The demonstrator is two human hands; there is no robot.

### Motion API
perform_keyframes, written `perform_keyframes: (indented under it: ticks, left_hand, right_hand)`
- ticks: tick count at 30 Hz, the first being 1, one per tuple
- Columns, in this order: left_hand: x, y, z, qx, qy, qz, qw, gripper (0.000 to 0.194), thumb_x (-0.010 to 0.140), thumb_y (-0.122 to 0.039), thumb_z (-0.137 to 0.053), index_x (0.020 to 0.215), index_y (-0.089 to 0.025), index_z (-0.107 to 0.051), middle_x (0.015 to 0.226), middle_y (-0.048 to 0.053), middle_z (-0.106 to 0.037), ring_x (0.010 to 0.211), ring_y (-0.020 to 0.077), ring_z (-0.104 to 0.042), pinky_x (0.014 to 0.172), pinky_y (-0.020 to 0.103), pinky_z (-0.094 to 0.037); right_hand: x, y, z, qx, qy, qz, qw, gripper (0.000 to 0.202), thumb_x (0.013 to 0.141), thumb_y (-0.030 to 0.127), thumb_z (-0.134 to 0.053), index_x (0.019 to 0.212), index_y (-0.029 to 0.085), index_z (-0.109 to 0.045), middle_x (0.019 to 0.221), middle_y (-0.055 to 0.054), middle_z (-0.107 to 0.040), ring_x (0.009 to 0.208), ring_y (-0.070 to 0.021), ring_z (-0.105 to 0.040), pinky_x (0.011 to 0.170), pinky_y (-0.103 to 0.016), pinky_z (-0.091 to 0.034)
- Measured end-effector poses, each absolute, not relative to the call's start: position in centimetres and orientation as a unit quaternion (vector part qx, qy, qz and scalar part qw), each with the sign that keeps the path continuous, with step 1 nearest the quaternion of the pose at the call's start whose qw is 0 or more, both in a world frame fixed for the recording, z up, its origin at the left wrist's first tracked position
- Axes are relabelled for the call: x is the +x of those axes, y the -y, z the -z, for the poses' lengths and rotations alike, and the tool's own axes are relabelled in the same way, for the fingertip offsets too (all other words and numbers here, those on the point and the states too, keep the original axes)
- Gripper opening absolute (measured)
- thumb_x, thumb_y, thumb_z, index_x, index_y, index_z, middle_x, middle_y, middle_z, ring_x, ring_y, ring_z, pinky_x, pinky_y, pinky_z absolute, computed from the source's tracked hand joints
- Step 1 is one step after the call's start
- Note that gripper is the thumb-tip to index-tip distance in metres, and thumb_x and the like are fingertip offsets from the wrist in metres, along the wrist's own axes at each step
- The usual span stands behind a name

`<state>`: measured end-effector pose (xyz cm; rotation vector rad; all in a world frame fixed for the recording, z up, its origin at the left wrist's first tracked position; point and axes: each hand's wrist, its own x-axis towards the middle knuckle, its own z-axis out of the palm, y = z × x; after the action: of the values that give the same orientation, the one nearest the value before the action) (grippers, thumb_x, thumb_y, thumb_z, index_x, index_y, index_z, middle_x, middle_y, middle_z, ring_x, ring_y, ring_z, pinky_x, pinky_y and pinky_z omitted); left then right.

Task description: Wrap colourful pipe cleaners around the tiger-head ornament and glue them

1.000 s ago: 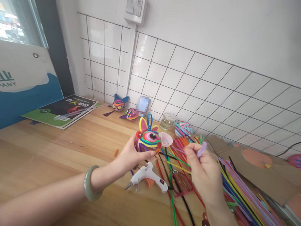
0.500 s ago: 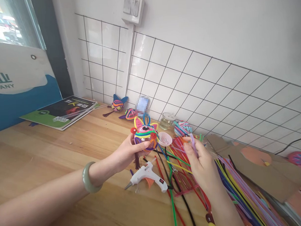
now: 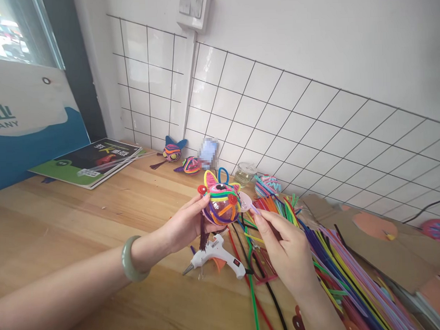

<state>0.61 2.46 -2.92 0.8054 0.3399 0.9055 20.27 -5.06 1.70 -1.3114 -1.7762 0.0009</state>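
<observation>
Left hand (image 3: 186, 223): grip clasping one ball (image 3: 221, 206). Right hand (image 3: 286, 247): pinching apparently one lilac stem (image 3: 255, 209). One glue gun (image 3: 218, 252).

There is one bare left hand (image 3: 186, 219), one bare right hand (image 3: 285, 247), one pale-green bangle (image 3: 127, 264), four round, multicoloured fuzzy-stem ornaments (image 3: 222, 203), one white plastic glue gun (image 3: 213, 251), one pale-pink bowl (image 3: 246, 201), one clear glass jar (image 3: 245, 174); long coloured fuzzy stems (image 3: 349, 264) are too many to count

From the colourful ornament (image 3: 221, 196) in the left hand (image 3: 189, 219), bare tabletop (image 3: 135, 209) leaves a hand room toward nine o'clock. The glue gun (image 3: 218, 253) blocks low passage at six, the bowl (image 3: 246, 202) stands close at three, the jar (image 3: 246, 174) near two, and loose pipe cleaners (image 3: 339, 257) crowd four o'clock.
</observation>
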Motion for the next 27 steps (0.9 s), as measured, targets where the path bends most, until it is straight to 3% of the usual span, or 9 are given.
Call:
perform_keyframes:
  ticks: [6, 12, 17, 27]
  left_hand:
    - [1.0, -1.6, 2.6, 0.347, -0.171, -0.427, 0.817, 0.037, 0.094, -0.033, -0.058, 0.126, -0.016, -0.057, 0.123, 0.016, -0.068, 0.102, 0.0267, -0.07, 0.077, 0.034, -0.061]
    - [1.4, -0.8, 2.5, 0.344, -0.16, -0.421, 0.824, 0.028, 0.093, -0.033, -0.059, 0.115, -0.015, -0.063, 0.104, 0.013, -0.074, 0.086, 0.0223, -0.073, 0.073, 0.033, -0.062]
    - [1.4, -0.7, 2.2, 0.329, -0.184, -0.409, 0.831, 0.032, 0.097, -0.032, -0.052, 0.121, -0.013, -0.062, 0.107, 0.016, -0.073, 0.086, 0.0214, -0.073, 0.068, 0.028, -0.062]
    - [1.3, -0.8, 2.2, 0.269, -0.211, -0.367, 0.865, 0.042, 0.098, -0.04, -0.046, 0.125, -0.012, -0.062, 0.111, 0.017, -0.073, 0.087, 0.0225, -0.074, 0.069, 0.027, -0.062]
  right_hand:
    - [18.8, 5.4, -1.3, -0.491, 0.752, 0.026, 0.439, 0.008, 0.092, 0.022, -0.06, 0.086, 0.02, -0.066, 0.071, 0.001, -0.068, 0.058, -0.0116, -0.062, 0.055, -0.02, -0.05]
    - [18.0, 5.8, -0.8, -0.488, 0.769, 0.003, 0.413, 0.011, 0.094, 0.026, -0.058, 0.085, 0.021, -0.06, 0.07, 0.002, -0.063, 0.058, -0.0116, -0.059, 0.056, -0.021, -0.048]
    - [18.6, 6.1, -1.0, -0.527, 0.726, -0.065, 0.438, 0.015, 0.102, 0.034, -0.042, 0.107, 0.024, -0.051, 0.072, 0.004, -0.058, 0.054, -0.0101, -0.055, 0.049, -0.019, -0.045]
    - [19.7, 5.5, -1.7, -0.53, 0.709, 0.045, 0.463, 0.009, 0.098, 0.025, -0.049, 0.093, 0.023, -0.056, 0.077, 0.002, -0.065, 0.066, -0.0094, -0.063, 0.061, -0.016, -0.05]
